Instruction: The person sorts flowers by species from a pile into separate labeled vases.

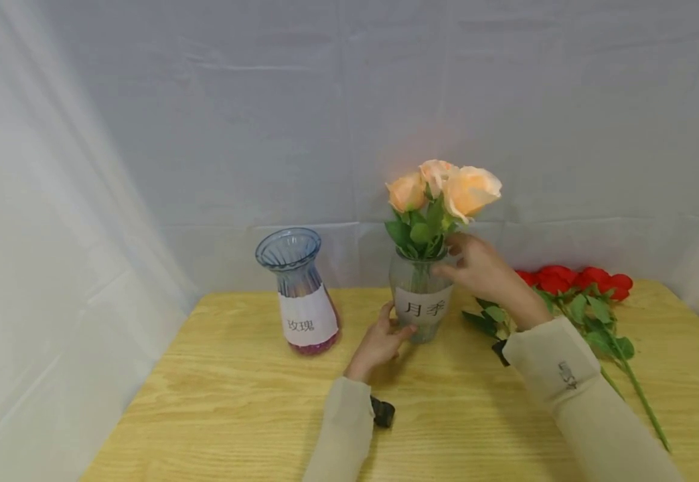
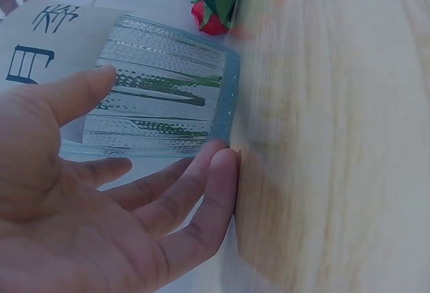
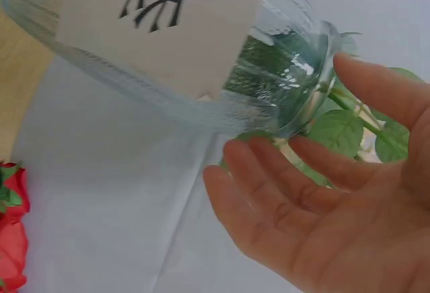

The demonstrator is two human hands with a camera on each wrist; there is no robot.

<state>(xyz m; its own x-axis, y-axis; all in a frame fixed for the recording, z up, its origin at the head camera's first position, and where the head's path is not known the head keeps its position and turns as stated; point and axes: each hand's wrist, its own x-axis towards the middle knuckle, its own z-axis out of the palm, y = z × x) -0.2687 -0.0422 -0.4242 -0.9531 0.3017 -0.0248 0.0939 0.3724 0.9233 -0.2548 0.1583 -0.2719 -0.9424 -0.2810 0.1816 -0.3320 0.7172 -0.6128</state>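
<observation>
A clear glass vase with a white paper label stands upright, holding several peach roses with green leaves. Low on this vase, my left hand holds it loosely, thumb across the front and fingers around the left side; in the left wrist view its fingertips are at the base. My right hand is up by the rim on the right, under the largest bloom. Seen from the right wrist, its thumb is beside the rim and the other fingers are spread loosely, grasping nothing.
To the left stands a blue-tinted glass vase with a flared mouth, a white label and purple-pink contents at its bottom. Several red roses lie on the wooden table at right, partly behind the right forearm. A pale cloth hangs behind.
</observation>
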